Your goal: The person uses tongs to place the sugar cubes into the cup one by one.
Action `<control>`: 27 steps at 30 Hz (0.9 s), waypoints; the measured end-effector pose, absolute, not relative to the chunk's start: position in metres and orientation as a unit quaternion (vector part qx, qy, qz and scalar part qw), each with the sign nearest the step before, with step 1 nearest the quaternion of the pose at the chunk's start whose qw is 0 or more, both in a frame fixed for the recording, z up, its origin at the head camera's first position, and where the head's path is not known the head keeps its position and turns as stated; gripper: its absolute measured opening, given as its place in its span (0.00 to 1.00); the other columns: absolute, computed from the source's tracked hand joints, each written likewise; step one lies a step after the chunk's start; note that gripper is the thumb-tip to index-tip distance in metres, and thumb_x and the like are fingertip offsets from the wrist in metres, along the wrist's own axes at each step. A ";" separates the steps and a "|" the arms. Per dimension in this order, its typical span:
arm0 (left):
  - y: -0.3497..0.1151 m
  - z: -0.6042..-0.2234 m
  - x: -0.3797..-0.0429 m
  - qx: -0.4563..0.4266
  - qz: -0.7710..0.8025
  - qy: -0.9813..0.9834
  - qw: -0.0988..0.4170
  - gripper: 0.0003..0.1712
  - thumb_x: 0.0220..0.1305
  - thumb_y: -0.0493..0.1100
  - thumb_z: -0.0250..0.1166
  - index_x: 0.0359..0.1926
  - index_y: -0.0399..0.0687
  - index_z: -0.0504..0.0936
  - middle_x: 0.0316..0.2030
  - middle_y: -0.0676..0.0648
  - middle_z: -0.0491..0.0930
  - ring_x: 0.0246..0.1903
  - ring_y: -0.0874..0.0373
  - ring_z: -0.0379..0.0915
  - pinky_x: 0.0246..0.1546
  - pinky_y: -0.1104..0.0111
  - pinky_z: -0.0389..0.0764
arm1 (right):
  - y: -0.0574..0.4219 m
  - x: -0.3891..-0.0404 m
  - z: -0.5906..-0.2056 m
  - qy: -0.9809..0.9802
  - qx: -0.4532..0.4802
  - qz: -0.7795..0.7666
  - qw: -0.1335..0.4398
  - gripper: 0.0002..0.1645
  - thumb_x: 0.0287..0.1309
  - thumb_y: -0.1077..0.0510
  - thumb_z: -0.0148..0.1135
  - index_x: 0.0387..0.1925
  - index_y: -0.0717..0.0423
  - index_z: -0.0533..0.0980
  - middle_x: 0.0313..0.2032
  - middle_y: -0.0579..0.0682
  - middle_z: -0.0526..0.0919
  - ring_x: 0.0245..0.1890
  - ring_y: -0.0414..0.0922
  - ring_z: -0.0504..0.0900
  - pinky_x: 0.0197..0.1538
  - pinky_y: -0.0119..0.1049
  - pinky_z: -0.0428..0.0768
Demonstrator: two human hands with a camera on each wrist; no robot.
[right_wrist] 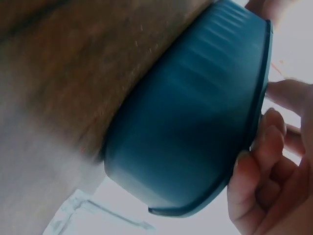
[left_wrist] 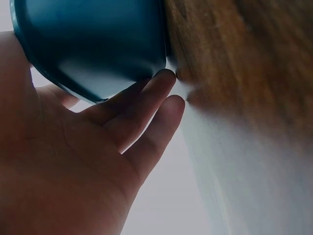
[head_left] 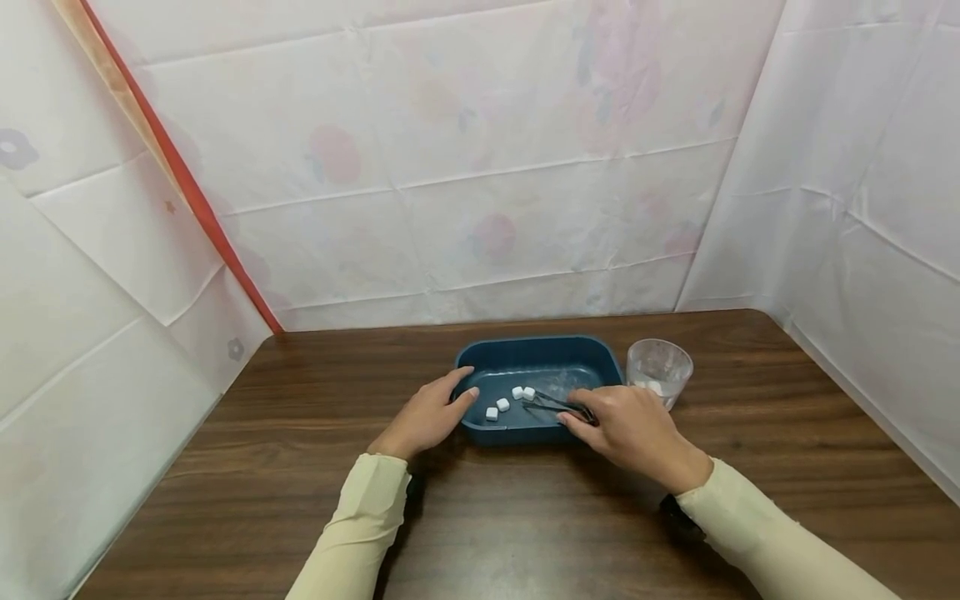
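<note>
A dark blue rectangular tray [head_left: 517,436] with raised walls stands on the wooden table. My left hand [head_left: 427,415] holds its left end, thumb over the rim and fingers along the outer wall, as the left wrist view shows. In the head view my right hand [head_left: 633,429] grips dark tweezers [head_left: 553,405] over the tray's right half. Their tips point left, close to a white cube [head_left: 529,392]. Several small white cubes lie on the tray floor, left of centre. In the right wrist view the tray's outer wall [right_wrist: 190,107] hides the tweezers.
A clear glass [head_left: 671,367] with some white pieces in it stands just right of the tray, partly behind my right hand. Brown wooden table [head_left: 337,375] surrounds the tray. Pale printed sheeting [head_left: 487,167] hangs behind the table and at both sides.
</note>
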State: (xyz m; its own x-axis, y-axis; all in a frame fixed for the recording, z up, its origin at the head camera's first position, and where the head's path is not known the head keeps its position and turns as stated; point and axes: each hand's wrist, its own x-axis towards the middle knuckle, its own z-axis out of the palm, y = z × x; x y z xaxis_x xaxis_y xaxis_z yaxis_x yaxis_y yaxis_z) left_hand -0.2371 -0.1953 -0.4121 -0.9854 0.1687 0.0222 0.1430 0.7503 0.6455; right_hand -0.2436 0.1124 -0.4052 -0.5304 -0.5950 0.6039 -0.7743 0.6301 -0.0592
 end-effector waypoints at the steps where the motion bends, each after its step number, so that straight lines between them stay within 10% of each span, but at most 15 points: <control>1: -0.195 -0.412 -0.237 0.083 0.343 0.935 0.019 0.34 0.76 0.59 0.53 0.76 0.51 0.64 0.72 0.46 0.65 0.71 0.47 0.60 0.68 0.46 0.63 | 0.113 -0.244 -0.405 -0.859 0.400 0.165 0.273 0.11 0.58 0.46 0.71 0.34 0.47 0.84 0.17 0.33 0.72 0.16 0.31 0.68 0.16 0.29 0.63; 27: -0.196 -0.413 -0.239 0.081 0.341 0.936 0.021 0.33 0.77 0.58 0.53 0.76 0.52 0.64 0.72 0.47 0.65 0.71 0.48 0.60 0.68 0.47 0.63 | 0.109 -0.243 -0.408 -0.854 0.405 0.179 0.274 0.10 0.59 0.49 0.72 0.28 0.47 0.81 0.18 0.33 0.70 0.16 0.30 0.64 0.18 0.27 0.63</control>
State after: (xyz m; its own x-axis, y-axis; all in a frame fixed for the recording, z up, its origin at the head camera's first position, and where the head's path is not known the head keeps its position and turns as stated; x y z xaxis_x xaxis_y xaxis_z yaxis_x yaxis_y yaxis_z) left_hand -0.2387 -0.1957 -0.4134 -0.9862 0.1650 0.0161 0.1367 0.7543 0.6421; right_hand -0.2431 0.1094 -0.4077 -0.5212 -0.5934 0.6134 -0.7898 0.6077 -0.0832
